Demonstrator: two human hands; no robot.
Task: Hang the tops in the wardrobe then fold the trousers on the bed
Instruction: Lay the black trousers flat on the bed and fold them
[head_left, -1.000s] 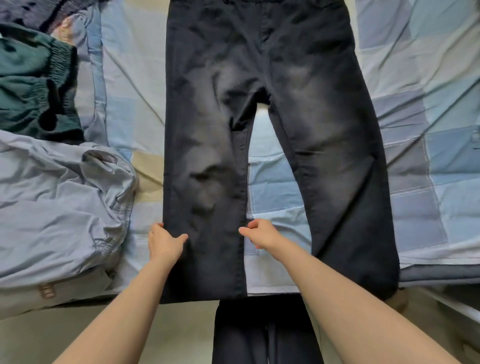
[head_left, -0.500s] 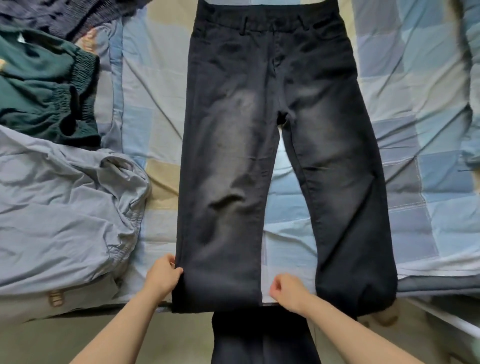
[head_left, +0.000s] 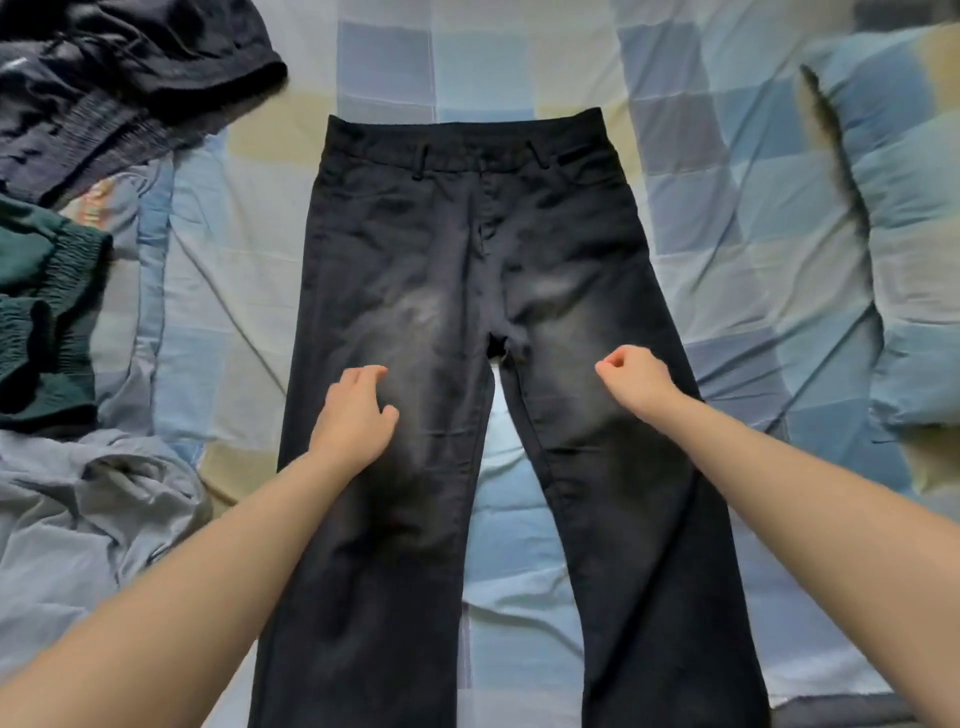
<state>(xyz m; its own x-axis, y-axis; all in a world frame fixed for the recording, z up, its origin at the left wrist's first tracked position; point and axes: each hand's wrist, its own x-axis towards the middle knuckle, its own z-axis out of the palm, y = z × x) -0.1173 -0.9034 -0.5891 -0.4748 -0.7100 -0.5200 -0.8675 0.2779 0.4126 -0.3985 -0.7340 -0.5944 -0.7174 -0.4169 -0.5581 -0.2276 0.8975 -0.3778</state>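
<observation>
Checked bedsheet (head_left: 675, 171), matching pillow (head_left: 914, 218) at right

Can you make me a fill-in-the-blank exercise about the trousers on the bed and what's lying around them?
1. The black trousers lie flat with their waistband pointing ____ from the person.
2. The left hand is over the trouser leg nearer the ____ garment.
3. The right hand has its fingers ____.
4. The pillow lies on the ____ side.

Missing words: away; green; curled; right
</observation>
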